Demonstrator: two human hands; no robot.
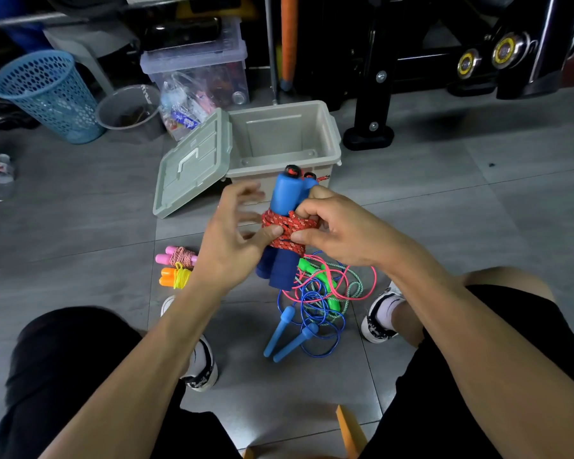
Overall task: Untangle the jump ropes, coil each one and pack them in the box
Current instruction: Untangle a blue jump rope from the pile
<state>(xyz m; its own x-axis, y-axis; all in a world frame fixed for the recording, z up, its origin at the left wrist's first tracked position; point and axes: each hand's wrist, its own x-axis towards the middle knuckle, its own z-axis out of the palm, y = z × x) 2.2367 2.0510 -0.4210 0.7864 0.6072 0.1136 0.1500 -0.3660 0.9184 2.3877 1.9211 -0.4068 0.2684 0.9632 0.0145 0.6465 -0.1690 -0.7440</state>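
Both hands meet above the tiled floor [444,200] in the head view. Left hand [232,240] has its fingers spread and blurred, thumb pressed on the red rope [287,231] wound round the blue handles [284,207]. Right hand [332,226] curls round that rope and handle bundle, gripping it upright. Just behind the bundle stands the open beige box [332,140], its lid [193,167] leaning against the box's left edge. Under the hands a tangle of blue, green and pink ropes [318,299] lies between the two shoes. Two coiled ropes, pink-handled [176,256] and orange-handled [174,277], sit left of the left wrist. Bare tile opens to the right of the box; a blue basket [47,94], a grey bucket [126,107] and a clear bin [196,61] crowd the far left, black gym equipment [411,61] the far right.
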